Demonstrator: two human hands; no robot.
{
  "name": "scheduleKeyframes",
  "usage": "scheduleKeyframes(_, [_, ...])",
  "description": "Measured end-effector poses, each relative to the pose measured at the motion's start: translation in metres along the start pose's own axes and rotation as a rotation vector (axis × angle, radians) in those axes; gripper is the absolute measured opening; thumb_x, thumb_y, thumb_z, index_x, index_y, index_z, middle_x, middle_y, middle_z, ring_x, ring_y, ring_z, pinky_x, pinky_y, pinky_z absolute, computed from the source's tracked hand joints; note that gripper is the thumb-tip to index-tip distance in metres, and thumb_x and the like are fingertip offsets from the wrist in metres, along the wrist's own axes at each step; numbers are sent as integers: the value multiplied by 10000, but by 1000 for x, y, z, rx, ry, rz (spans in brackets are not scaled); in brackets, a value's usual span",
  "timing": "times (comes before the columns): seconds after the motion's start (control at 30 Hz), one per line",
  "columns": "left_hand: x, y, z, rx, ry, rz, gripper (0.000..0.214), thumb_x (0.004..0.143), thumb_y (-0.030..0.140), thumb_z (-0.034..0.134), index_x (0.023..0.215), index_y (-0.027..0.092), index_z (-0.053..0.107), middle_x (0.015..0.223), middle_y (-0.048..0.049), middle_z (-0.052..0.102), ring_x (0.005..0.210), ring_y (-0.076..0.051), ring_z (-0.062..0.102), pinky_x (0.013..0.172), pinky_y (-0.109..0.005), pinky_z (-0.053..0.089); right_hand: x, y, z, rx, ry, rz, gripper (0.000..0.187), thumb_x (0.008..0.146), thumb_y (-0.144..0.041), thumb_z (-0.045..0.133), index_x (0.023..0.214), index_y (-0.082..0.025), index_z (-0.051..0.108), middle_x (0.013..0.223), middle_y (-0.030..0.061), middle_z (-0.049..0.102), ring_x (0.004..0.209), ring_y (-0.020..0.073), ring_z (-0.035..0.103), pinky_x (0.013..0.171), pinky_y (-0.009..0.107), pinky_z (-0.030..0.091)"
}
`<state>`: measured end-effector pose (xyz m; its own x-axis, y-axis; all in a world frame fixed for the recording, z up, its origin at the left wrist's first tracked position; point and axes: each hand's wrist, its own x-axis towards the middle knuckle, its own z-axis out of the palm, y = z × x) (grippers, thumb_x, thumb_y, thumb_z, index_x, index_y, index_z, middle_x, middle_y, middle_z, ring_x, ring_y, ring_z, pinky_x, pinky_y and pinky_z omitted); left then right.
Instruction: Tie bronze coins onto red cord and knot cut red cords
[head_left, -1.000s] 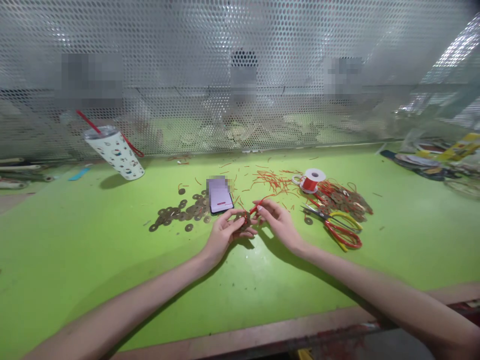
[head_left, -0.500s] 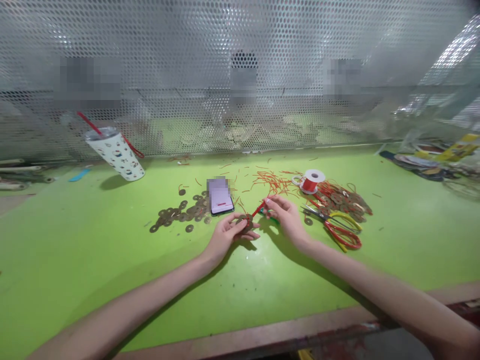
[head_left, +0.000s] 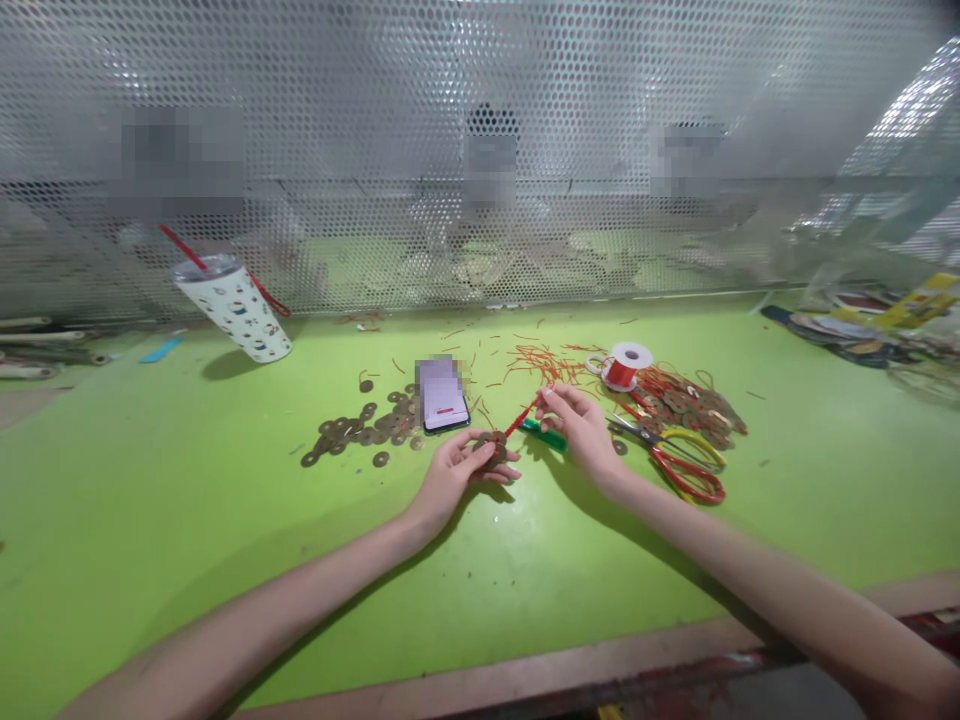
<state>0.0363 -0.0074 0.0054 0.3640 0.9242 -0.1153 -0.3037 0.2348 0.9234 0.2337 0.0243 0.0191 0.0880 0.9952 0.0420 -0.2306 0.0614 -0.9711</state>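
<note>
Between the thumb and fingers of my left hand (head_left: 455,474) are round brown coins (head_left: 491,449) with holes, bunched together. From them a braided red cord (head_left: 517,421) slants up to the right. My right hand (head_left: 577,430) pinches the upper end of that cord between thumb and fingertips. Under and beside my right fingers lies a green tool (head_left: 547,434), partly covered, whose kind I cannot make out. Just behind my left hand a phone (head_left: 445,395) rests with its screen lit.
Loose coins (head_left: 352,434) spread left of the phone. To the right are scissors (head_left: 682,462), a spool of red thread (head_left: 626,366) and a pile of corded coins (head_left: 690,405). Red thread scraps (head_left: 544,362) lie behind. A tumbler (head_left: 238,312) stands back left, before a perforated metal screen (head_left: 360,230).
My right hand has moved slightly up and away from the coins, along the cord, and more of the green tool shows. My left hand keeps its hold on the coins.
</note>
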Motion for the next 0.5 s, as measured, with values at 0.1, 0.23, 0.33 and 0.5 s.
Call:
scheduleKeyframes(0.1, [0,0,0,-22,22,12,253,868,299,720,995,109,612,929,-140,774,750,-203,760,731,-316,614,-2,0,0,-34,-64,33,305,776,-534,753,892,-259,691,885,38,697,769,175,638,626,300,536])
scheduleKeyframes(0.23, [0,0,0,-37,46,22,261,866,308,723,1004,122,605,937,-123,773,770,-207,765,730,-314,616,-15,4,7,-139,-203,76,365,846,-563,674,967,-219,699,900,71,722,778,187,668,652,319,553])
scheduleKeyframes(0.33, [-1,-1,-1,-19,32,18,264,878,316,710,1028,132,595,923,-110,770,806,-220,768,706,-306,617,-27,8,14,-227,-309,43,336,862,-528,666,955,-208,707,914,71,725,817,200,680,695,341,554])
scheduleKeyframes(0.5, [-6,-1,3,31,1,-15,321,893,364,691,1085,159,536,913,-99,764,804,-239,764,631,-311,605,-37,15,21,-291,-304,0,281,823,-461,714,898,-190,699,892,66,717,821,218,676,767,391,548])
